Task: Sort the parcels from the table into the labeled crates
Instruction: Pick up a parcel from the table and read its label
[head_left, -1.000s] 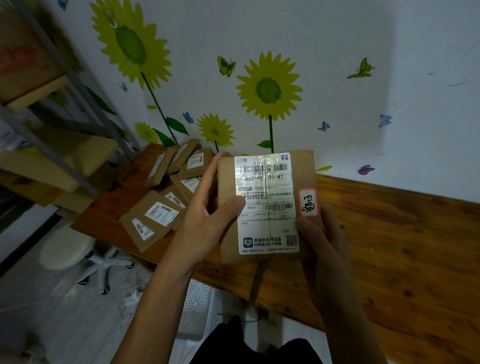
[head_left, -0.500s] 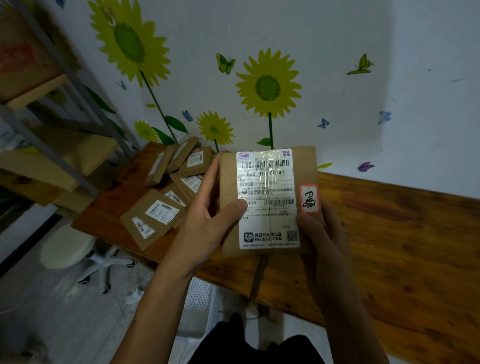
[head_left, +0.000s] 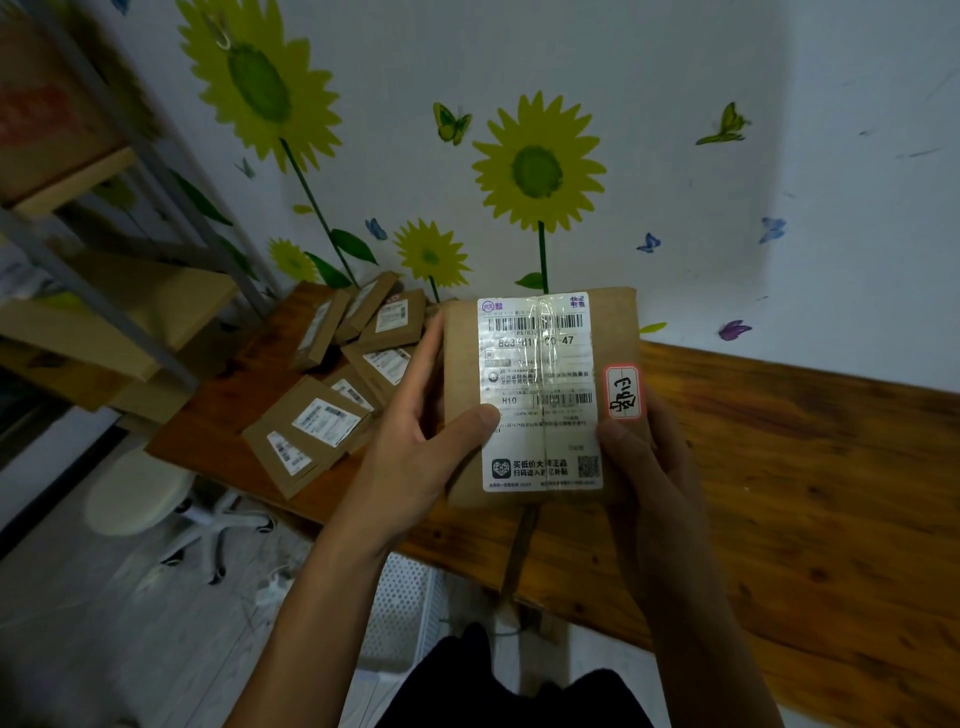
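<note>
While both my hands grip brown parcel (head_left: 540, 395) upright above wooden table (head_left: 779, 467), left hand (head_left: 415, 441) clamps left edge, thumb on white shipping label (head_left: 540, 364); right hand (head_left: 644, 457) clamps right edge, thumb under red-bordered sticker (head_left: 623, 391). More parcels (head_left: 332, 395) piled at table's far-left end.

brown parcel (head_left: 540, 400) w/ white barcode label (head_left: 540, 389), red-edged sticker (head_left: 623, 391); reddish-brown wood-grain tabletop (head_left: 805, 493); white wall (head_left: 779, 234), yellow sunflowers (head_left: 537, 166).
</note>
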